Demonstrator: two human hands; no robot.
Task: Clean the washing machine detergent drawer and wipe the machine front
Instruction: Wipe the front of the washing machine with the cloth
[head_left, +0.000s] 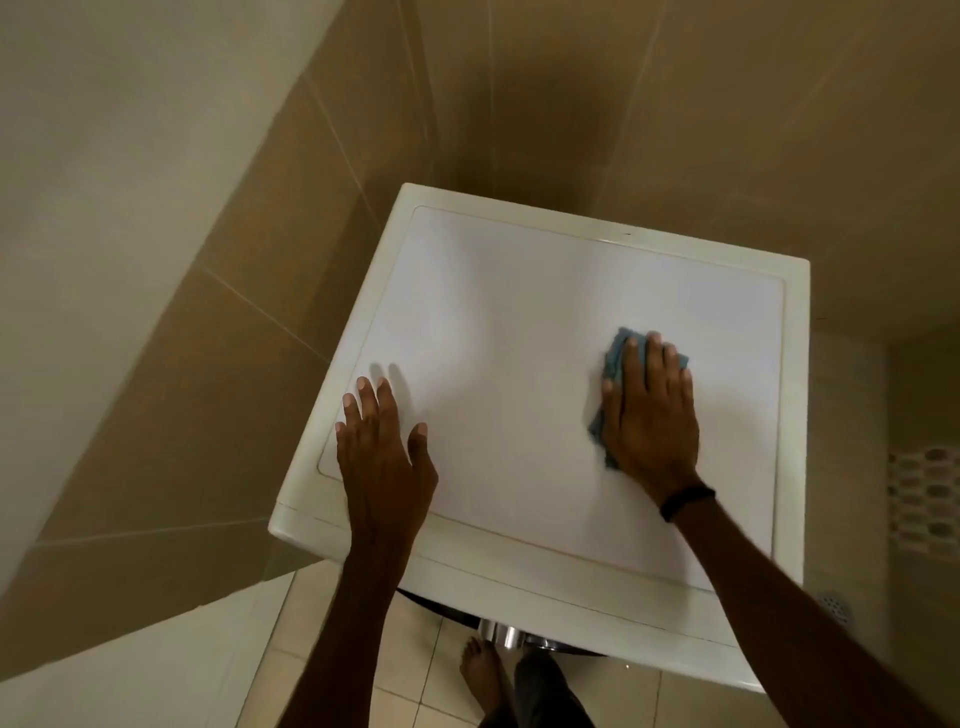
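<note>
I look down on the white top of the washing machine (519, 332), which fills the middle of the head view. My right hand (652, 415) lies flat, fingers straight, pressing a blue cloth (618, 353) onto the right half of the top; only the cloth's edges show around the fingers. My left hand (382, 447) rests flat with spread fingers on the near left corner of the top. The machine's front and detergent drawer are hidden below the top edge; only a chrome door part (501, 635) peeks out.
Brown tiled walls (571, 104) close in behind and to the left of the machine. Pale floor tiles (415, 675) lie below, where my bare foot (480, 670) stands close to the machine's front. A floor drain (837, 608) shows at the right.
</note>
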